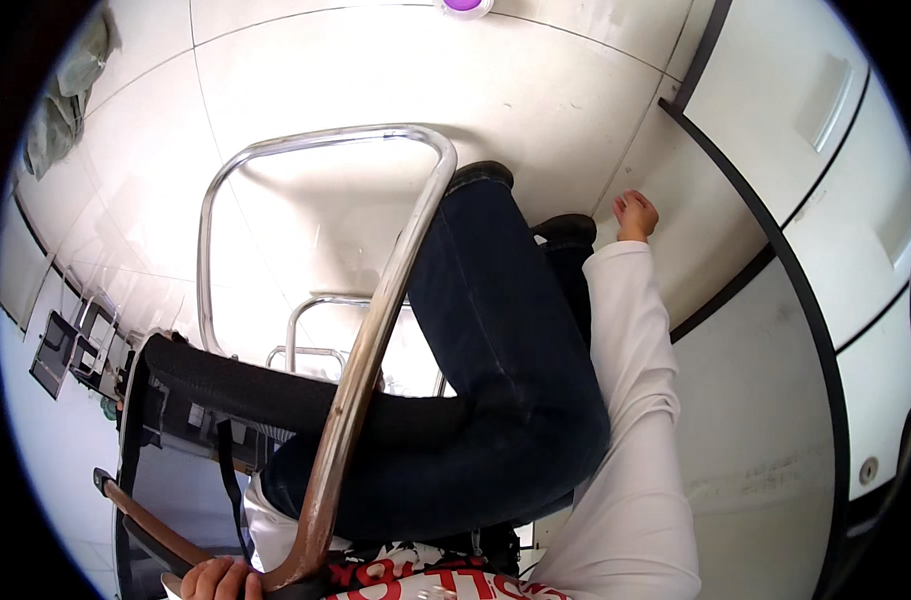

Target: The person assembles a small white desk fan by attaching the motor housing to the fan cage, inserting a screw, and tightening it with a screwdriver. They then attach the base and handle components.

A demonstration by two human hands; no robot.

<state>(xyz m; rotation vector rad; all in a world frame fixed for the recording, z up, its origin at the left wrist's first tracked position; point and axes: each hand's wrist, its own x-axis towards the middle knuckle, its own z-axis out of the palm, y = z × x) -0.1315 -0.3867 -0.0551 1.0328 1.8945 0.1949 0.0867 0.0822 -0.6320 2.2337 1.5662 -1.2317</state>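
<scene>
My left hand [220, 580] is at the lower left edge, its fingers curled over the armrest of a chair. That chair has a bent chrome tube frame [325, 135], scuffed to brown near my hand, and a black seat [245, 385]. My right arm, in a white sleeve, stretches down past my knee. At its end my right hand [635, 215] hangs low over the floor, beside a dark shoe [567, 228]. Its fingers are loosely bent and a little apart, and I see nothing in them. My legs in dark blue jeans [495, 300] are bent across the seat.
Pale tiles cover the floor [535, 90]. White cabinets [815, 90] with dark edges and a grey panel [755, 420] stand close on the right. A purple and white round thing [463, 6] is at the far edge. Grey-green bags or cloth [65, 100] lie at the upper left.
</scene>
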